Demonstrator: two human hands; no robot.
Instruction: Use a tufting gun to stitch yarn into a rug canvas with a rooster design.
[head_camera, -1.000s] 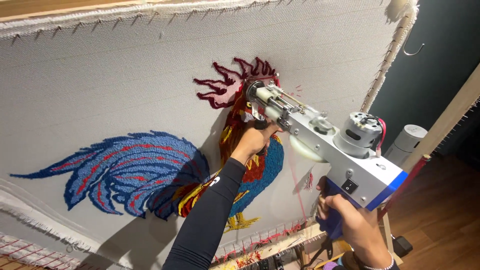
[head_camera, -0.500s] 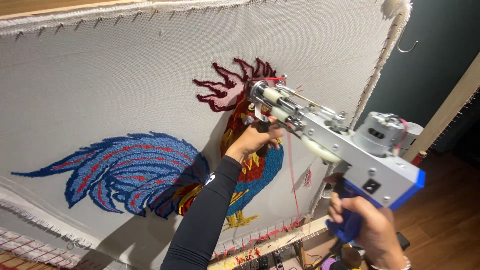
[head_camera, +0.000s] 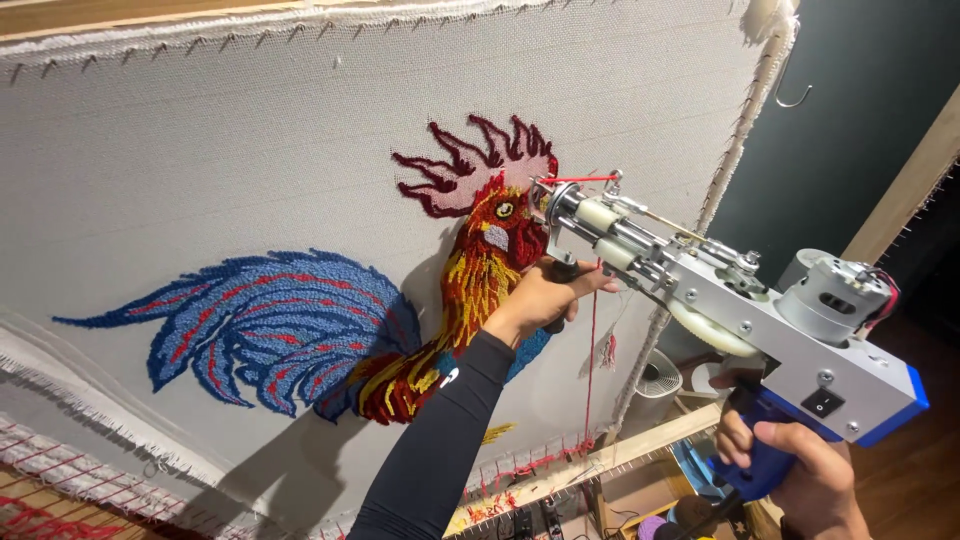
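Right hand (head_camera: 812, 478) sits nearest, low right, grip clenched on the blue rear handle of the tufting gun (head_camera: 760, 315). Gun body runs up-left, silver with a blue end and a motor on top. Left hand (head_camera: 545, 298), black sleeve, grip clenched on the gun's black front handle. Gun's nose sits just beside the tufted rooster (head_camera: 400, 290), near its head. Red yarn (head_camera: 590, 360) hangs below the nose. Rooster sits on grey cloth (head_camera: 200, 150) stretched over a wooden frame (head_camera: 610, 455).

L arm (head_camera: 440, 440) hides rooster's (head_camera: 480, 280) lower body; legs mostly unseen.
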